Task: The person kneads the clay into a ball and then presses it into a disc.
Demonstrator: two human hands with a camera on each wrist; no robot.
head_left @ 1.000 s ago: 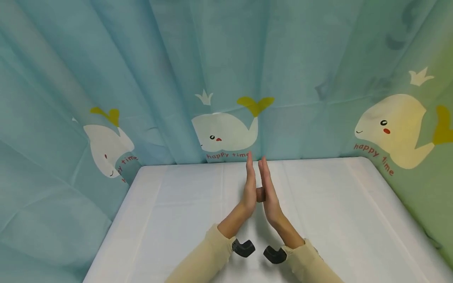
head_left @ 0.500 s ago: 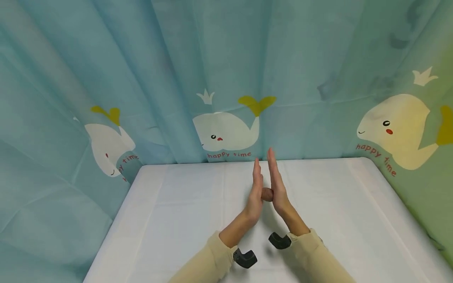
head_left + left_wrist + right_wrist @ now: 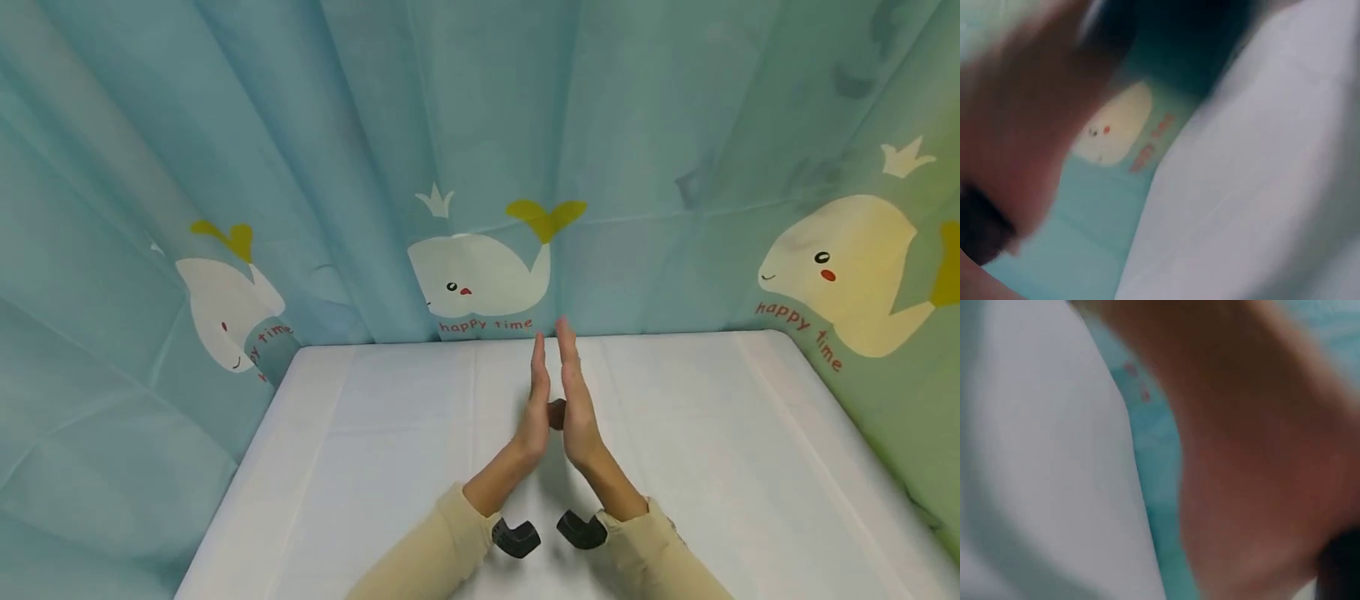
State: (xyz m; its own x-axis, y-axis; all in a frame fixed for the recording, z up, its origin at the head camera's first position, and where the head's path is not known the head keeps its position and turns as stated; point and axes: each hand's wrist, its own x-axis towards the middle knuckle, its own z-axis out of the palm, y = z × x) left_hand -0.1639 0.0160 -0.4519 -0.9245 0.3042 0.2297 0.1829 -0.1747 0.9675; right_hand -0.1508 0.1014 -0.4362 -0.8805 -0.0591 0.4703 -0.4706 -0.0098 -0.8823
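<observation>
Fingers (image 3: 567, 350) lie straight and close together on both the left hand (image 3: 533, 421) and the right hand (image 3: 580, 417), palms facing. Between them sits a small brown lump (image 3: 557, 415), partly hidden, its full shape hard to tell. Black plastic pieces (image 3: 516, 538) show at the beige sleeves (image 3: 427, 546), over a white table (image 3: 390, 433) before a blue whale-print curtain (image 3: 637, 125).

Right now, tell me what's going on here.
A person has a small brown lump between the palms of the left hand and right hand, with fingers straight and pointing toward the whale-print curtain. The hands are over the white table. What the lump is made of isn't clear.
</observation>
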